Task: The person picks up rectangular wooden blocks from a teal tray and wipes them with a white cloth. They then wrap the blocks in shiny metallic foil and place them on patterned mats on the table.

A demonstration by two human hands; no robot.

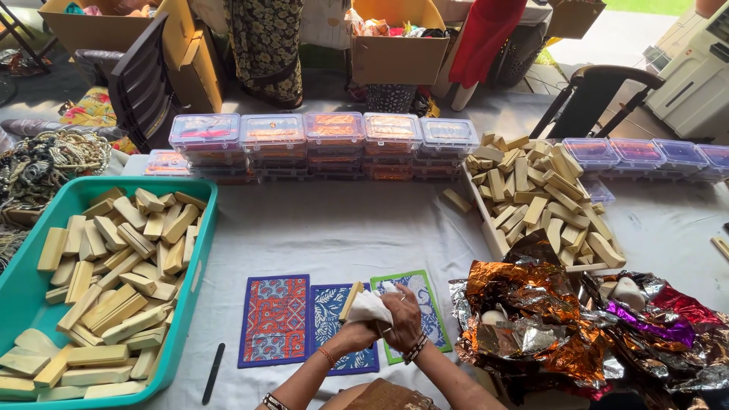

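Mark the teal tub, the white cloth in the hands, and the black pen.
teal tub (199,250), head view, on its right rim.
white cloth (370,307), head view, middle of the bunched fabric.
black pen (213,373), head view, mid-barrel.

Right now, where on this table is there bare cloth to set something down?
Bare white cloth lies between the stacked clear boxes, teal bin and patterned mats. Crowded: foil heap and wooden-block tray at right.

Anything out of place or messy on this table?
One pale wooden block lies alone on the white cloth, outside the white tray heaped with the same blocks, as if it slid off. The crumpled foil sheets sprawl untidily at right. Both hands, left and right, hold a block wrapped in white cloth.
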